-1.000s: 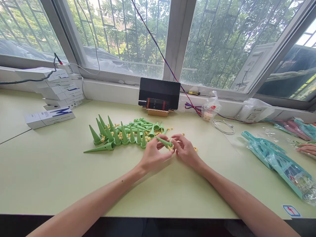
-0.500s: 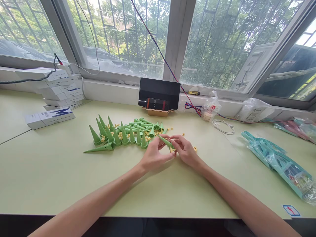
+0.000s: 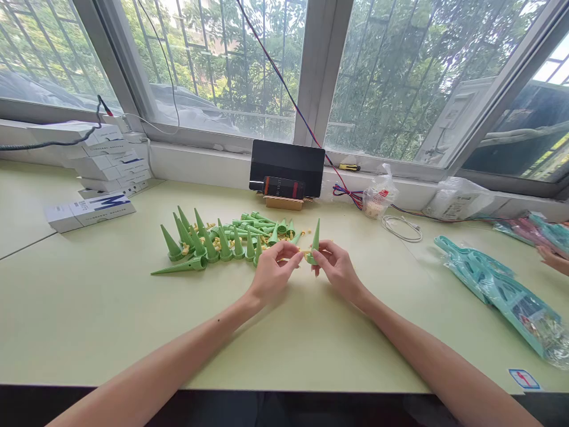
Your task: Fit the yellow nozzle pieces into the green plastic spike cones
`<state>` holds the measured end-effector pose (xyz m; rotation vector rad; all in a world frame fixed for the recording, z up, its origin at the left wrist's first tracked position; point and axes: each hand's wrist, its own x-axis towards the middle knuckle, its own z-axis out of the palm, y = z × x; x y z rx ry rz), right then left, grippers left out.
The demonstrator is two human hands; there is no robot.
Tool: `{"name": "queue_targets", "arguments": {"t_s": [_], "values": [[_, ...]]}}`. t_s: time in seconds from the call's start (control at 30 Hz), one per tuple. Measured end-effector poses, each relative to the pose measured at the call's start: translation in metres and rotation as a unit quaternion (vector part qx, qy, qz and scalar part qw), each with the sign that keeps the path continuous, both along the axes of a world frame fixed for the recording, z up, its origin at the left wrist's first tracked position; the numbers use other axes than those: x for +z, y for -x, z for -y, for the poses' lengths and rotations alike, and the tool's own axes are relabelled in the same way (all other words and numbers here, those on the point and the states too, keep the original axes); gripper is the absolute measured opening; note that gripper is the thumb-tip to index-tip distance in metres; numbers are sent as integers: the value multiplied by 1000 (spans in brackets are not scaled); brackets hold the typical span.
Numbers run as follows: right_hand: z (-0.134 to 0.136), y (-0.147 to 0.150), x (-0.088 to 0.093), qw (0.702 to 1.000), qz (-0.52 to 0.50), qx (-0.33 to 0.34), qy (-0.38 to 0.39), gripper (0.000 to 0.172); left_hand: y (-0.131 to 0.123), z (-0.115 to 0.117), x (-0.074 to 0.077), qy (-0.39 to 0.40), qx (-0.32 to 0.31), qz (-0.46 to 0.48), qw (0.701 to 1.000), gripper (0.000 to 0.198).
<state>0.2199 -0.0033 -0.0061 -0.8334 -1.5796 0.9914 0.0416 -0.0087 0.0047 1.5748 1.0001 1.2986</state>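
Note:
My right hand point(image 3: 338, 270) pinches the base of a green plastic cone spike point(image 3: 315, 238), which points straight up. My left hand point(image 3: 271, 273) is curled beside it, its thumb and fingertips meeting at a small yellow piece point(image 3: 303, 255) by the cone's base. Just behind my hands, several more green cones point(image 3: 208, 243) stand upright or lie on the pale green table point(image 3: 111, 320), mixed with scattered small yellow parts point(image 3: 217, 242).
A dark tablet point(image 3: 287, 169) leans on a stand at the windowsill. White boxes point(image 3: 91, 209) are stacked at the left. Teal packaged items point(image 3: 498, 287) lie at the right, where another person's hand point(image 3: 553, 260) shows at the edge. Cables point(image 3: 402, 230) and plastic bags point(image 3: 379, 196) sit behind.
The cone I hold has turned from lying slanted between my hands to pointing upright in my right hand. The other person's hand reappeared at the right edge.

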Motion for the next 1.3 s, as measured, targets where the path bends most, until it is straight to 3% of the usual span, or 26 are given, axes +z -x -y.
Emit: {"name": "queue_targets", "arguments": {"t_s": [0.57, 1.3], "values": [[-1, 1, -2, 999, 46, -21, -8, 28, -1, 2, -4, 21, -22, -25, 999, 30], [2, 0, 0, 997, 74, -32, 12, 40, 0, 4, -6, -5, -29, -59, 998, 19]]}}
